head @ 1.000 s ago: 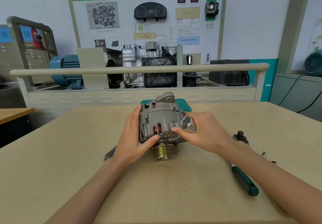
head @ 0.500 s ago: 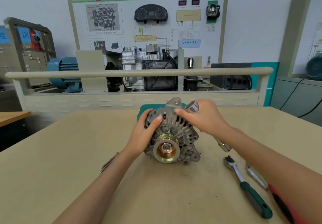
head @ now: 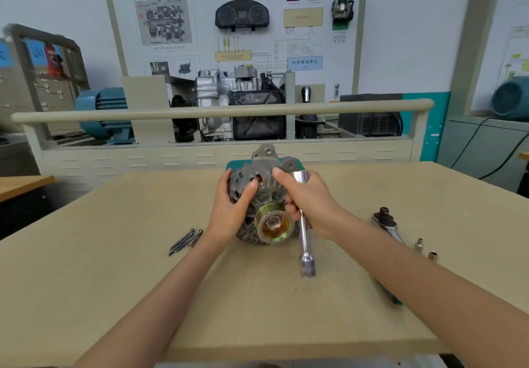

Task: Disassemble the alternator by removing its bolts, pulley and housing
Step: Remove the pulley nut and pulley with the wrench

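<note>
Tipped alternator (head: 259, 196) upright, left hand (head: 232, 213) gripping; right hand (head: 310, 204) clenched socket bar (head: 305, 233). Bolts (head: 184, 241) out; pulley (head: 274, 223), housing remained.

Alternator (head: 259, 196) mid-table (head: 86, 281); bolts (head: 184, 241) left; ratchet (head: 386, 224) right.

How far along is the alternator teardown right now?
Looks done: three long bolts lie loose on the table, left of the alternator. In hand: the left hand steadies the housing while the right hand holds a socket wrench, not yet on the nut. Left: the pulley is on and the housing halves look joined.
</note>
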Demonstrator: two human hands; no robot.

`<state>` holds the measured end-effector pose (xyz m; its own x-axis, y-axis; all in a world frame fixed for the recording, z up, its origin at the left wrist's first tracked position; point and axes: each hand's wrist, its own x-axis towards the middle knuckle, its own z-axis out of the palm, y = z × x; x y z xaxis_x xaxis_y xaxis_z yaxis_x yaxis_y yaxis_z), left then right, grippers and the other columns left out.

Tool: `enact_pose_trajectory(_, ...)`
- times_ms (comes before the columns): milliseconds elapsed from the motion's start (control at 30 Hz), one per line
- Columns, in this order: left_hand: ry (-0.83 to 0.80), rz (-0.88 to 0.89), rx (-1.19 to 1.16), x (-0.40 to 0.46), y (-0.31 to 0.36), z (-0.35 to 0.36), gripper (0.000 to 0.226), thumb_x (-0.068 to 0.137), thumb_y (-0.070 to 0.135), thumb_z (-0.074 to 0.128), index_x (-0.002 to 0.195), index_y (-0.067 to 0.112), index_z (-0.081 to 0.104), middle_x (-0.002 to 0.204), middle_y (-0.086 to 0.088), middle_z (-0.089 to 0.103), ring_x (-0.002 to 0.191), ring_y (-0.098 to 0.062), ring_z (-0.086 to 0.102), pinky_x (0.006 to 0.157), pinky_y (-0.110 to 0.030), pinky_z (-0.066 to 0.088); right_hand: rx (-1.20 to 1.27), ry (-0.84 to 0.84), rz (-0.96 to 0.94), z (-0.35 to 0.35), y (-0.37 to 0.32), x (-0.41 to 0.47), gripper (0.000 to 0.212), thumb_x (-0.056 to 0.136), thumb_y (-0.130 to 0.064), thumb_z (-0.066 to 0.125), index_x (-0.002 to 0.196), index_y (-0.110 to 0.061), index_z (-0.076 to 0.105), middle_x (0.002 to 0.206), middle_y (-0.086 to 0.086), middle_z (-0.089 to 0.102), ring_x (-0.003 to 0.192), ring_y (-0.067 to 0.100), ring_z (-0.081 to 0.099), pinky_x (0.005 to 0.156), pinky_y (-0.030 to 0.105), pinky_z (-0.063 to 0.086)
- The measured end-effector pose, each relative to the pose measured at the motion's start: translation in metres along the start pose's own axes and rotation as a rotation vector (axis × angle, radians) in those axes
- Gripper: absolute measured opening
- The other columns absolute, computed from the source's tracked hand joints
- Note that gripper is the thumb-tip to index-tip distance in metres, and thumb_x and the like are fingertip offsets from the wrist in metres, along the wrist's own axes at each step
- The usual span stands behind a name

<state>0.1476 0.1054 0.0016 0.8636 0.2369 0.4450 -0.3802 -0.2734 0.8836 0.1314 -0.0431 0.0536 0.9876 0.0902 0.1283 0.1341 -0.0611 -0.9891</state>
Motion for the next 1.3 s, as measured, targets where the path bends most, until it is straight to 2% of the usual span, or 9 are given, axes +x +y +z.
enact_pose_trajectory(267,-0.056,-0.364,0.083,-0.059,0.044,-0.007,0.072,0.086,0.039,0.064,0.143,0.022,0.025,0.143,-0.005,0.037,0.128,-0.023,0.04,0.108,-0.042,0.036,0.407,-0.128,0.447,-0.016,-0.011,-0.025,0.024,0.098,-0.027,0.037,0.087,-0.008,0.045,0.074,0.006,0.043,0.06,0.014,0.041,0.054,0.026,0.04)
enact_pose_trajectory(433,-0.322,-0.602,-0.12,-0.102,0.075,-0.008,0.052,0.084,0.04,0.066,0.122,0.013,0.043,0.113,-0.005,0.053,0.096,-0.018,0.058,0.076,-0.031,0.054,0.403,-0.111,0.541,-0.011,-0.002,-0.031,0.02,0.098,-0.021,0.043,0.107,-0.003,0.045,0.105,0.016,0.053,0.067,0.022,0.054,0.055,0.032,0.048)
enact_pose_trajectory(567,-0.592,-0.787,-0.247,-0.114,0.084,0.0,0.029,0.096,0.034,0.051,0.097,0.006,0.052,0.076,-0.012,0.068,0.063,-0.018,0.066,0.066,-0.03,0.058,0.465,-0.134,0.551,-0.008,0.0,-0.038,0.016,0.098,-0.018,0.047,0.093,-0.003,0.044,0.094,0.019,0.048,0.065,0.028,0.056,0.044,0.031,0.053)
enact_pose_trajectory(667,-0.497,-0.76,-0.33,-0.122,0.082,0.009,0.026,0.099,0.027,0.046,0.085,0.007,0.052,0.056,-0.002,0.057,0.043,-0.011,0.051,0.043,-0.021,0.047,0.361,-0.186,0.484,-0.015,0.001,-0.04,0.021,0.097,-0.023,0.049,0.097,-0.002,0.047,0.088,0.017,0.051,0.072,0.028,0.058,0.063,0.039,0.056)
enact_pose_trajectory(767,-0.359,-0.764,-0.387,-0.133,0.077,0.012,0.025,0.1,0.023,0.046,0.079,0.009,0.051,0.049,0.003,0.045,0.036,-0.007,0.038,0.035,-0.014,0.031,-0.175,-0.067,0.273,-0.025,0.009,-0.037,0.033,0.099,-0.036,0.042,0.094,-0.008,0.058,0.086,0.012,0.064,0.079,0.024,0.063,0.081,0.042,0.055)
enact_pose_trajectory(833,-0.32,-0.812,-0.43,-0.141,0.075,0.01,0.026,0.1,0.019,0.046,0.077,0.008,0.05,0.047,0.003,0.043,0.034,-0.006,0.036,0.034,-0.012,0.028,-0.259,-0.037,0.207,-0.028,0.016,-0.032,0.041,0.099,-0.038,0.041,0.115,-0.003,0.056,0.099,0.018,0.066,0.089,0.029,0.066,0.081,0.04,0.056)
enact_pose_trajectory(967,-0.258,-0.796,-0.393,-0.148,0.071,0.009,0.025,0.099,0.016,0.046,0.076,0.008,0.048,0.045,0.004,0.041,0.034,-0.006,0.034,0.033,-0.012,0.025,0.053,-0.261,0.437,-0.01,0.026,-0.026,0.049,0.091,-0.048,0.052,0.114,-0.005,0.053,0.084,0.01,0.062,0.073,0.02,0.062,0.06,0.031,0.053)
enact_pose_trajectory(1167,-0.179,-0.701,-0.342,-0.14,0.07,0.007,0.023,0.1,0.018,0.046,0.078,0.009,0.047,0.049,0.004,0.04,0.033,-0.005,0.033,0.031,-0.011,0.019,0.466,-0.229,0.53,0.01,0.033,-0.018,0.045,0.087,-0.04,0.063,0.112,-0.005,0.052,0.102,0.022,0.061,0.095,0.037,0.063,0.073,0.044,0.054)
enact_pose_trajectory(1300,-0.15,-0.664,-0.294,-0.137,0.066,0.004,0.022,0.1,0.018,0.045,0.081,0.008,0.047,0.057,0.001,0.038,0.033,-0.006,0.032,0.03,-0.011,0.016,0.727,-0.192,0.569,0.025,0.039,-0.02,0.052,0.089,-0.039,0.06,0.119,0.0,0.046,0.098,0.025,0.058,0.082,0.036,0.061,0.079,0.046,0.051)
